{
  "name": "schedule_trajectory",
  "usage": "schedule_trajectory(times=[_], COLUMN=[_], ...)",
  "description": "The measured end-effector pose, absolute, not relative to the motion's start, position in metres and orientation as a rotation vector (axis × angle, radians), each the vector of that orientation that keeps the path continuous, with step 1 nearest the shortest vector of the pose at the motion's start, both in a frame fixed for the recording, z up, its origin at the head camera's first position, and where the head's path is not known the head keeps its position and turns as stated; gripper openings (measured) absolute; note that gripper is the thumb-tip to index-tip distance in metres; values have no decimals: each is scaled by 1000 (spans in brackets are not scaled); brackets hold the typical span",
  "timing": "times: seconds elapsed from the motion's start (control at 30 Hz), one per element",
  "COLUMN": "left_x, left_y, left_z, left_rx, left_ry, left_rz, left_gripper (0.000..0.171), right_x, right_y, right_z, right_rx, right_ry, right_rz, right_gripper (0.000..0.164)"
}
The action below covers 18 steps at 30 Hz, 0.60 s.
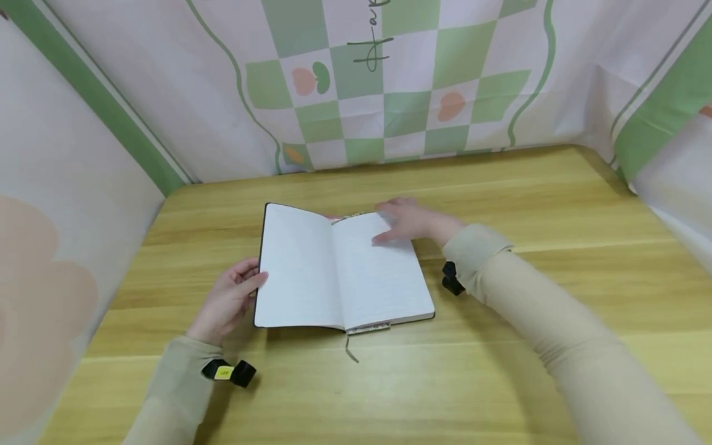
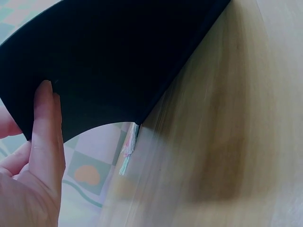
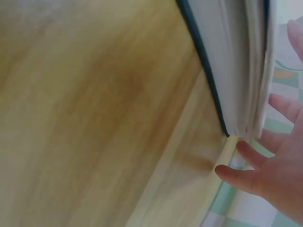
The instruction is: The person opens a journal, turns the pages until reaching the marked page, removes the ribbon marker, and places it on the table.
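A dark-covered notebook (image 1: 300,266) lies open on the wooden table, its left side raised and its right-hand pages faintly lined. My left hand (image 1: 228,300) pinches the left edge, thumb on the page side. In the left wrist view its fingers (image 2: 45,118) lie against the black cover (image 2: 104,61). At the notebook's upper right corner is my right hand (image 1: 408,220), fingers spread, thumb above the page. The right wrist view has these spread fingers (image 3: 239,177) right by the corner of the page block (image 3: 241,71). A patterned strip (image 1: 368,328) sticks out below the spine, beside a thin ribbon (image 1: 350,349).
The wooden table (image 1: 556,204) extends around the notebook on all sides. Behind it hangs a green-and-white checked cloth (image 1: 408,74), with more cloth at left and right. A small tassel (image 2: 129,146) shows near the spine in the left wrist view.
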State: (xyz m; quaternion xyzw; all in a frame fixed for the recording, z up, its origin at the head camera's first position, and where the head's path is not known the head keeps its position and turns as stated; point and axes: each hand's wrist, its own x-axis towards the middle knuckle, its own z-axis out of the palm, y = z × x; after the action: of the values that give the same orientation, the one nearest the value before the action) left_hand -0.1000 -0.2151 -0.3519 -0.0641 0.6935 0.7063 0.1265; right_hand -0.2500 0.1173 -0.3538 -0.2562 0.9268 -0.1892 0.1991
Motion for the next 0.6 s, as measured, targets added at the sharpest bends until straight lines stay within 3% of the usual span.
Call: schedule_trajectory(times=[0.23,0.6], left_x=[-99,-99], left_y=[-214,-213], left_z=[-353,-353], left_rx=[-171,-178], left_ry=[2029,2031], left_rz=[2046,2062], left_gripper=[16,16], right_x=[-249,-239], right_y=[113,106], right_z=[-358,-358], right_rx=[-723,-719], right_ry=[2584,2667], right_rz=[-404,-383], right_gripper=[95,92])
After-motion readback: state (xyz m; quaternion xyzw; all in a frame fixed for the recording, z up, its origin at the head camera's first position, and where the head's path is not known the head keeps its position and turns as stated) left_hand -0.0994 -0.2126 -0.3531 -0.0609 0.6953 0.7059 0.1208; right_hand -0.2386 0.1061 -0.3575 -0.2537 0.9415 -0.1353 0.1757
